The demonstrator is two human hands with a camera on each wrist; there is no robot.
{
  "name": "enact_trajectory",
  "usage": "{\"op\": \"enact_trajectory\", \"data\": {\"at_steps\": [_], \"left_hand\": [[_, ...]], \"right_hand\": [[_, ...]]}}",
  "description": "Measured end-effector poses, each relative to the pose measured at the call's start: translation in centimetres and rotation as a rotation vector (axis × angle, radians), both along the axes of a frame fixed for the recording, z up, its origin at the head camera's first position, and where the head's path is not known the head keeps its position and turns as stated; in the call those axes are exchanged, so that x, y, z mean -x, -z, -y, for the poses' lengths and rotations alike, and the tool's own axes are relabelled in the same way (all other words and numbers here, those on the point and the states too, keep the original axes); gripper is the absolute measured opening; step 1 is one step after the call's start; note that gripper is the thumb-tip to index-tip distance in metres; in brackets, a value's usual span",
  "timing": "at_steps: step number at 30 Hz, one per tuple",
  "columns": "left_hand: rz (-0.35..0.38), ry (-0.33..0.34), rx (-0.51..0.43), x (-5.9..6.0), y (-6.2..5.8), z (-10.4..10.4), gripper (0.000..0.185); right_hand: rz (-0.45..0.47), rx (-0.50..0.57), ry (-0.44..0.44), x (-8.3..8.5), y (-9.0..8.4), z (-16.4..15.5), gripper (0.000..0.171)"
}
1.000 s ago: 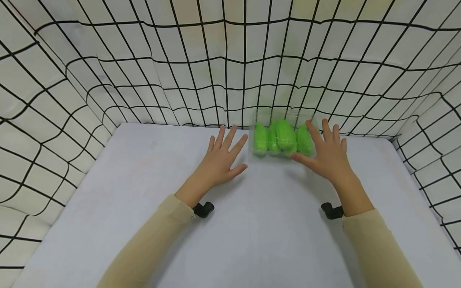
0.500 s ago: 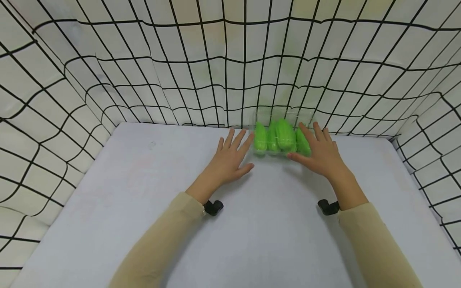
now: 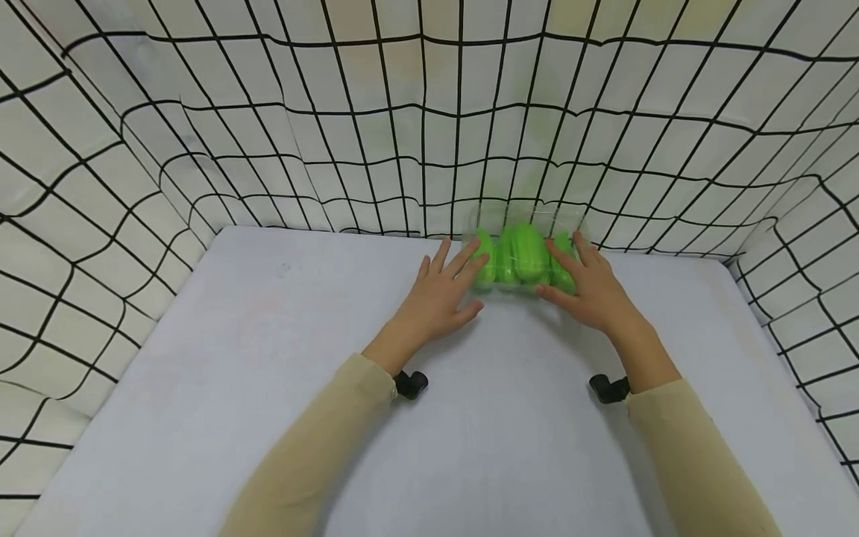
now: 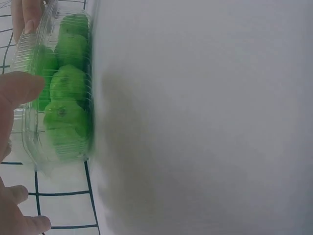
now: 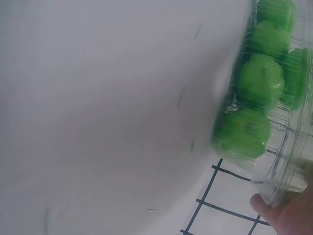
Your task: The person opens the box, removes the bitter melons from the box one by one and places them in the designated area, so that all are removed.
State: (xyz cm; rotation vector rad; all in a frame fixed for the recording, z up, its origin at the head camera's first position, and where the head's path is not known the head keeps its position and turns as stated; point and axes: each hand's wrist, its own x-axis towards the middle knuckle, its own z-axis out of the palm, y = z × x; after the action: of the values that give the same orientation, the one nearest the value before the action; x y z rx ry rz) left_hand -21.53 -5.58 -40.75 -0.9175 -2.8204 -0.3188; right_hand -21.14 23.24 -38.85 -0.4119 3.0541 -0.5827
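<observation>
lying crosswise at the far edge of the tabletop (image 3: 268,358), the clear box (image 3: 523,257) of green fruit sits between both grips: left hand (image 3: 439,294) and right hand (image 3: 590,287), fingers straight, touching its short ends.

pale table (image 3: 268,388), clear box (image 3: 523,257) of green fruit

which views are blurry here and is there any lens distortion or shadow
Head view: sharp, but the grid cloth bows, so wide-angle distortion; soft shadows under both arms. Left wrist view: box edge smeared, a dim shadow on the table. Right wrist view: box streaked by motion blur.
</observation>
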Motion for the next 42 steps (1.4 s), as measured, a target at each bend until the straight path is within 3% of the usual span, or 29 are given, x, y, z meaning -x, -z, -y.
{"op": "enact_trajectory", "data": {"at_steps": [5, 12, 29, 42], "left_hand": [[-0.038, -0.001, -0.044, -0.2, 0.5, 0.7, 0.072], [-0.017, 0.014, -0.067, -0.6, 1.0, 1.5, 0.073], [-0.001, 0.053, -0.089, -1.8, 0.5, 2.8, 0.076], [0.004, 0.029, -0.073, -2.6, 0.5, 3.4, 0.077]], "right_hand": [[0.002, 0.003, -0.011, -0.4, 0.0, 0.5, 0.084], [-0.003, -0.01, 0.011, -1.2, 0.1, 1.4, 0.084], [-0.022, -0.007, 0.018, -2.4, 0.2, 2.3, 0.083], [-0.017, -0.007, 0.026, -3.2, 0.2, 3.1, 0.084]]}}
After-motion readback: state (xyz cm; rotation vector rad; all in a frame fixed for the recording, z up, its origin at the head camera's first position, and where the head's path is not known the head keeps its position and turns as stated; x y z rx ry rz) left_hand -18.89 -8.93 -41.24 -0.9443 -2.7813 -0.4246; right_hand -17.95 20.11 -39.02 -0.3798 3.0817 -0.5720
